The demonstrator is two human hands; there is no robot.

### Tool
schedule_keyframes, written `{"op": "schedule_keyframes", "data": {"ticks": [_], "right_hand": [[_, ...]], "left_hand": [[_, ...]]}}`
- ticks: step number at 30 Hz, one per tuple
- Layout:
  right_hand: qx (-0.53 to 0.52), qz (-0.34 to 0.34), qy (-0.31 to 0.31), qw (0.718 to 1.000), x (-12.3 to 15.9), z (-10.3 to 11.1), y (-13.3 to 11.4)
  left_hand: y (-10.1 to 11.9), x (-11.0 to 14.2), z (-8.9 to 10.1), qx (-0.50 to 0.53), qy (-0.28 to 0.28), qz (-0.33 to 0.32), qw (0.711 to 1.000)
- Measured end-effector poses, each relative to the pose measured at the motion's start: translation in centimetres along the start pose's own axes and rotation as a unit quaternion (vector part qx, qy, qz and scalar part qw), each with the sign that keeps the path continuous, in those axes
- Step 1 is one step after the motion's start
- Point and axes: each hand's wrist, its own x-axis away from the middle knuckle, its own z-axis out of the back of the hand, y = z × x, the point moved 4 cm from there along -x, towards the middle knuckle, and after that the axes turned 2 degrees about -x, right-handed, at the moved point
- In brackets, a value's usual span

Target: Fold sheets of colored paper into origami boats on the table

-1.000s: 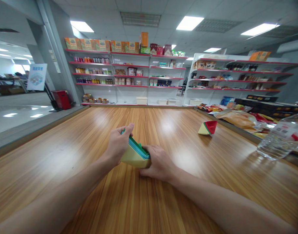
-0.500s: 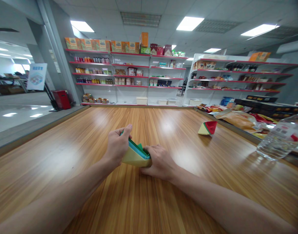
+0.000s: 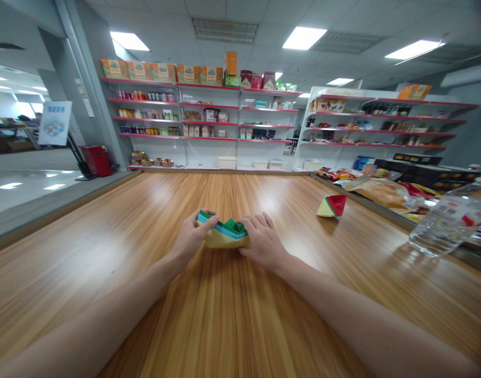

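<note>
Between my two hands is a folded paper boat [image 3: 226, 240], pale yellow below with blue and green bands along its upper edge and a green peak in the middle. My left hand [image 3: 191, 236] pinches its left end, thumb in front. Closed round its right end is my right hand [image 3: 262, 239], fingers over the top and thumb low. The boat is held just over or on the wooden table [image 3: 146, 294]; I cannot tell which. Farther right on the table stands a second folded paper piece [image 3: 332, 206] in red, green and yellow, touched by neither hand.
A clear plastic bottle [image 3: 440, 223] stands at the table's right side. Beyond the right edge lie snack packets [image 3: 376, 191] and black boxes [image 3: 429, 170]. Shelves of goods [image 3: 209, 123] line the back. A raised rim [image 3: 67, 210] borders the table on the left.
My left hand has lowered and turned, its thumb now across the boat's front. The boat has come more level and moved slightly away from me, with my right hand following.
</note>
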Motion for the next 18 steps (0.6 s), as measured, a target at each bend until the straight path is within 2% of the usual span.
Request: {"op": "schedule_keyframes", "data": {"ticks": [3,5,6,8,10,11,12,15,18], "right_hand": [[0.047,-0.023,-0.005,0.999,-0.6,0.6,2.5],[0.079,-0.072,-0.005,0.994,-1.0,1.4,5.4],[0.104,-0.121,0.014,0.987,-1.0,2.1,7.4],[0.173,-0.262,0.093,0.945,-0.1,3.9,12.0],[0.229,-0.379,0.165,0.881,1.8,5.7,16.3],[0.237,-0.432,0.18,0.852,3.0,6.2,18.3],[0.229,-0.478,0.179,0.829,4.2,6.6,20.1],[0.153,-0.57,0.105,0.8,7.2,6.4,23.5],[0.114,-0.567,0.063,0.814,7.7,6.0,23.7]], "left_hand": [[-1.3,0.1,-0.4,0.001,-0.071,0.022,0.997],[-2.1,0.1,-0.3,-0.013,-0.077,0.025,0.997],[-2.4,0.1,-0.3,-0.018,-0.075,0.027,0.997],[-2.9,0.0,-0.3,-0.024,-0.074,0.027,0.997],[-3.0,0.0,-0.3,-0.039,-0.076,0.018,0.996],[-3.0,0.0,-0.4,-0.045,-0.077,0.013,0.996],[-3.0,0.0,-0.4,-0.049,-0.077,0.008,0.996],[-3.0,0.0,-0.6,-0.035,-0.067,0.012,0.997],[-3.3,-0.1,-0.5,0.031,-0.046,0.051,0.997]]}}
